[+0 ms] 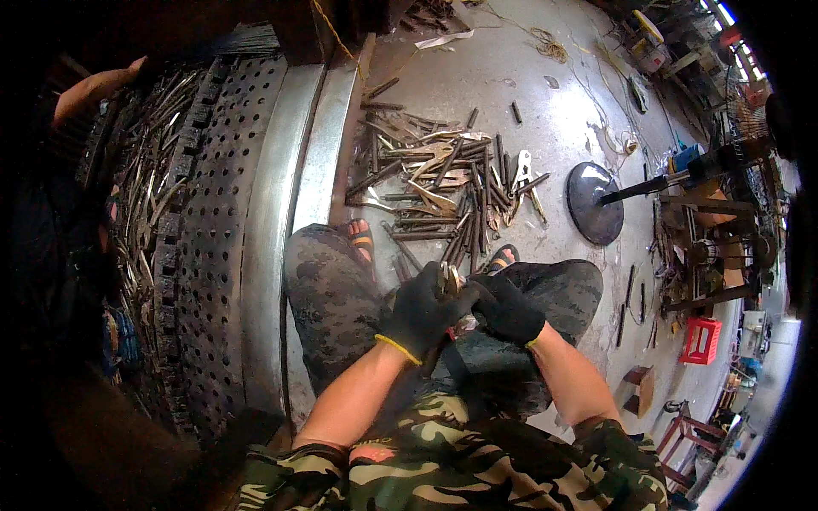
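Observation:
Both my hands wear black gloves and meet over my lap. My left hand [422, 311] is closed around a small metal tool part [448, 278] whose tip sticks up between the fingers. My right hand [509, 308] grips the same piece from the right side, fingers curled against the left glove. Below them lies a dark block [477, 353] across my knees. On the floor beyond my sandalled feet sits a heap of rusty metal tool blanks [443, 183], some shaped like plier halves.
A big perforated metal drum [217, 230] stands at my left, with several metal pieces [145, 179] behind it and another person's arm [94, 85] at top left. A round fan base [594, 203] and a red crate [700, 341] are on the right.

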Demonstrator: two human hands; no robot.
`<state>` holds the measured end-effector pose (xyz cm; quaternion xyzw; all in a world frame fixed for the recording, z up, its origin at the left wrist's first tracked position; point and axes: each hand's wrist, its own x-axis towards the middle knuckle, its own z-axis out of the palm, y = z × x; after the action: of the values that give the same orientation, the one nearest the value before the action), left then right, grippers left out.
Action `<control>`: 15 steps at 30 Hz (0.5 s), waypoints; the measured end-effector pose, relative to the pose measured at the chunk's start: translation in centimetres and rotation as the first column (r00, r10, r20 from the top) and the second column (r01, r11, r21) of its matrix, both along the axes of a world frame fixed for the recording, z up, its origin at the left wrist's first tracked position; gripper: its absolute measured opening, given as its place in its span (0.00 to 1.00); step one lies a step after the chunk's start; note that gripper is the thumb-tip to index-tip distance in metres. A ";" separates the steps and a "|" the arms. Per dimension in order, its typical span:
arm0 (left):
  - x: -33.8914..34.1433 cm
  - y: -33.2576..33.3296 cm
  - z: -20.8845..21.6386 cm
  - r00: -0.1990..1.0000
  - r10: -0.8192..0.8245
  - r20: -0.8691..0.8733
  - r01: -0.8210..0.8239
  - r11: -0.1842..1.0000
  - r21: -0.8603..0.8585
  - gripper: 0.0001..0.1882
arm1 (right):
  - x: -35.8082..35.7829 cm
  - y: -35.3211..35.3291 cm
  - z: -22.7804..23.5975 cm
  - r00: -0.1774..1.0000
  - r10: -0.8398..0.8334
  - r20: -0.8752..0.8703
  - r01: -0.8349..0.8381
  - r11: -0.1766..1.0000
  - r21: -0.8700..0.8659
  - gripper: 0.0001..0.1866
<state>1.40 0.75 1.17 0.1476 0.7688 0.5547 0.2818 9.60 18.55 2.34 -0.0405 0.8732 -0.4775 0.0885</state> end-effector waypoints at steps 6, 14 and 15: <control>0.1 0.0 0.6 0.999 0.026 -0.018 -0.026 1.000 -0.007 0.26 | 0.5 -0.7 -0.5 0.995 -0.080 0.051 0.079 0.996 0.036 0.14; 0.3 0.1 -0.6 1.000 0.000 -0.020 -0.001 0.999 -0.053 0.26 | 0.2 0.1 -2.1 0.998 0.061 0.019 -0.063 0.992 0.109 0.20; 0.3 0.1 -0.8 1.000 0.010 0.000 -0.010 0.998 -0.068 0.26 | 0.4 -0.5 -1.7 0.988 0.119 -0.103 -0.087 0.959 0.269 0.20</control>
<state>1.66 0.84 0.37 0.1341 0.7879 0.5296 0.2842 9.99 18.05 0.60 -0.1021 0.9293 -0.3488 0.0659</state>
